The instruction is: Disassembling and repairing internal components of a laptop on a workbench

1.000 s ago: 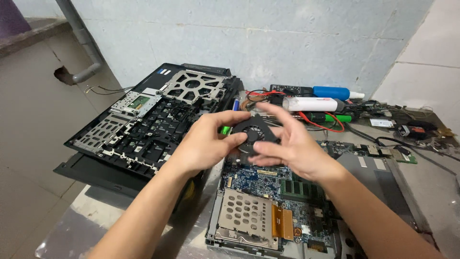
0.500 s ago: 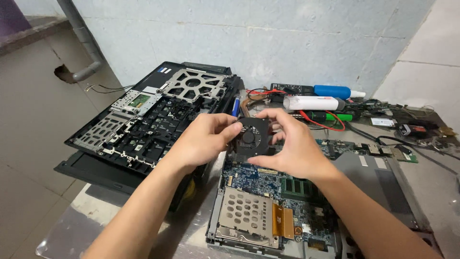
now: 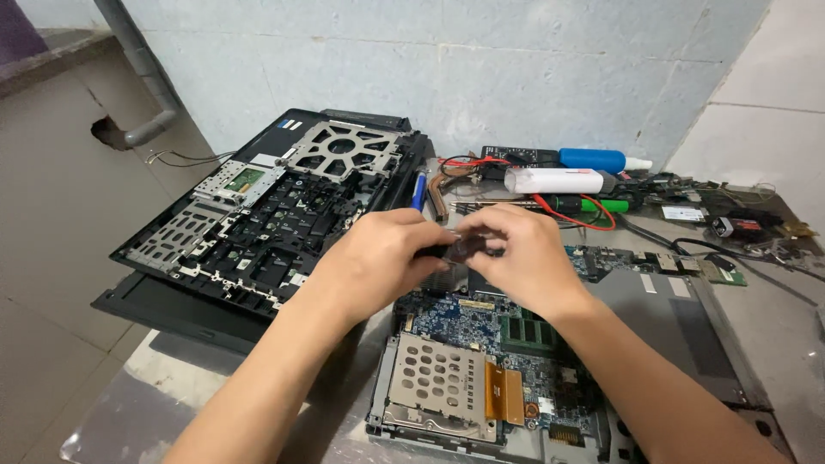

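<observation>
Working over a grey bench (image 3: 155,387), the person has two large assemblies laid out. To the left lies the black laptop palmrest frame (image 3: 266,215), underside up, tilted against the wall side. Directly below the hands sits the opened laptop base (image 3: 670,318) with its blue motherboard (image 3: 447,314), a perforated metal drive caddy (image 3: 438,378) and green memory modules (image 3: 528,331).

Along the back wall: a white tube (image 3: 554,180), a blue-capped cylinder (image 3: 593,159), red wires (image 3: 563,215), a green tool handle (image 3: 601,206) and a blue pen-shaped tool (image 3: 418,191).

Left hand (image 3: 374,262) and right hand (image 3: 524,258) meet at centre, above the board's upper edge. Between them is a small dark part (image 3: 460,249), mostly hidden; only a sliver shows, dark with a slight sheen. Shape and long axis cannot be read from this view.

Relation: the part sits between the two sets of fingertips, to the right of the left hand and left of the right. Both hands are equally near; each pinches one side. Left fingers curl closed on it; right thumb and forefinger are closed on its other edge. The part is held clear of the motherboard, just above it.
</observation>
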